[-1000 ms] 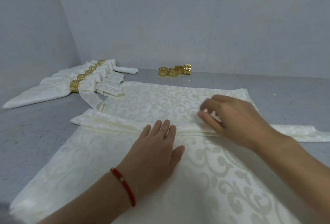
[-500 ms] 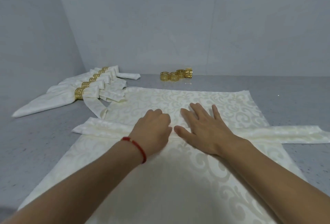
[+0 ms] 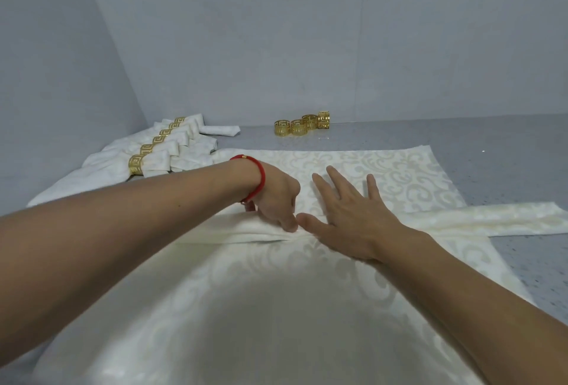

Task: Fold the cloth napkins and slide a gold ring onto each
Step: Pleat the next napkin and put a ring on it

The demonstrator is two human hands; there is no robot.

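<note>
The left hand [image 3: 276, 197] – red bracelet [image 3: 256, 182] at the wrist – curls its fingers down and pinches the folded ridge of the napkin [image 3: 399, 169]. The right hand [image 3: 347, 218] lies flat beside it, fingers spread, pressing the same fold. The napkin spreads wide over the grey bench [image 3: 491, 139]. Four loose rings [image 3: 301, 125] sit well beyond; ringed napkins [image 3: 159, 154] lie far left.
</note>
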